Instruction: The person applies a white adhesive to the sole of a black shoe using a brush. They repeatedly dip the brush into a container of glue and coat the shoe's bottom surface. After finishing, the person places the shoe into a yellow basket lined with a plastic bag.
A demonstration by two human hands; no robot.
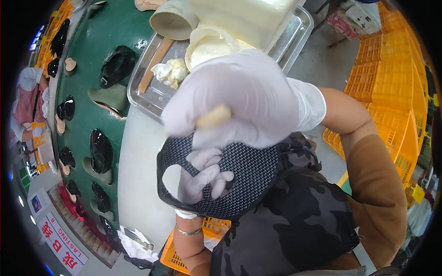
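Note:
My right hand (239,99), in a white glove, is closed in a fist over the near side of the tray. The blunt end of a tan stick-like tool (214,117) pokes out of it; the rest is hidden and the hand is blurred. Below it, my left hand (198,177), also gloved, grips a black woven shoe upper (251,177), its fingers curled against the textured cloth. A metal tray (154,103) beyond holds a bowl of creamy white paste (209,48), a tipped cup (172,20), a flat wooden stick (155,64) and a crumpled, smeared wad (170,72).
Black shoes (101,152) on lasts line the green belt (80,83) at left. A white worktop (142,161) borders it, with crumpled paper (137,243) near its end. Yellow crates (377,83) are stacked at right. Another person (30,101) works at far left.

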